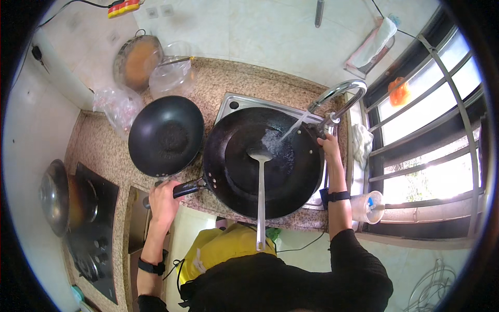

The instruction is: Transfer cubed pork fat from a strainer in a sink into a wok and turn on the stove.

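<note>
A large black wok (241, 183) is over the metal sink (249, 99), held between my two hands. My left hand (165, 199) is on the end of its long handle at the left. On the far right side, my right hand (330, 146) grips the small helper handle, partly hidden by the tap base. Water pours from the curved chrome tap (339, 91) into the wok. A metal spatula (261, 195) rests in it, its blade in the middle and its handle reaching over the near rim. A smaller black wok (167, 132) sits on the counter at the left.
The speckled counter (212, 74) holds a plastic bag (119, 107), a clear plastic container (171, 80) and a round pan (138, 62) leaning on the wall. At left, a gas hob (105, 210) bears a pot with a lid (54, 197). A barred window (425, 156) is at right.
</note>
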